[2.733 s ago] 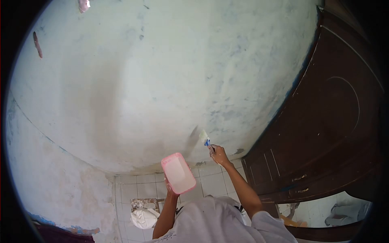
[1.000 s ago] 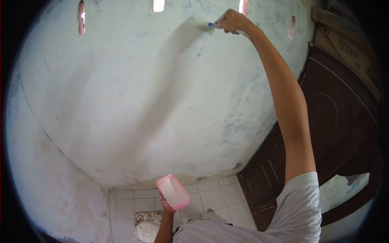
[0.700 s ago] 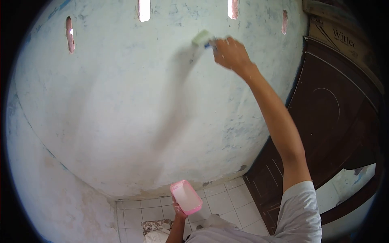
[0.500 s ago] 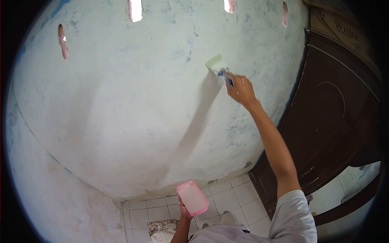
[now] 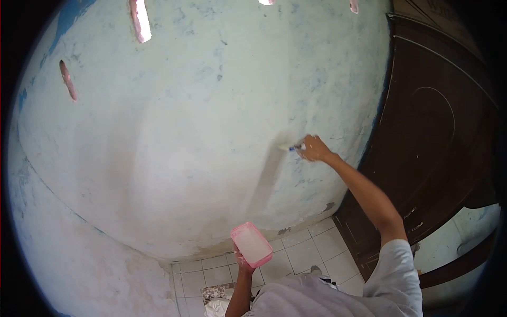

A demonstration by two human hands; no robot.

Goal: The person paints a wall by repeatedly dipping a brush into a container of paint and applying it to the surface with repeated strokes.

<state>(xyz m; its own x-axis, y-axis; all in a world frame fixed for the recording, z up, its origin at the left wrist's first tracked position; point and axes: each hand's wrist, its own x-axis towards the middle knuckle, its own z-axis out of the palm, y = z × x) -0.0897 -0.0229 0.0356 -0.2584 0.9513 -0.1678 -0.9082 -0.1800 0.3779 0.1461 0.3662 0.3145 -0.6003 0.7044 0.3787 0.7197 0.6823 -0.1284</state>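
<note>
Right hand [image 5: 314,149] closed round small blue-handled paintbrush [image 5: 289,147], axis level, bristles left on pale wall [image 5: 200,121] | left hand [image 5: 243,260] clasps pink plastic tray [image 5: 251,244] below.

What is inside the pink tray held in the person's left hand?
The pink tray, gripped from below by the left hand, holds what looks like whitish paint across its floor. The floor itself is covered, and how deep the paint lies cannot be told.

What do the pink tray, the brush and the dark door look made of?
Pink rectangular tray: likely plastic, smooth uniform colour.
Blue-handled paintbrush: too blurred to tell.
Dark brown panelled door: apparently wood, matt, with carved grooves.
</note>
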